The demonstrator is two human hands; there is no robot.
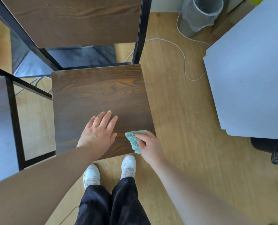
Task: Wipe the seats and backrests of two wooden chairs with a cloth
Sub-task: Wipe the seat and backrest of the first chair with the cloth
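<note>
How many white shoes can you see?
2. The left shoe stands on the wooden floor, just in front of the chair seat. The right shoe is beside it, with its toe at the seat's front edge. None seem hidden.

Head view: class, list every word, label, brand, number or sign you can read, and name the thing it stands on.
None: no readable text shows anywhere.
The chair seat and backrest carry only wood grain.
The cloth, white shoes, bin and grey tabletop are plain.
</note>
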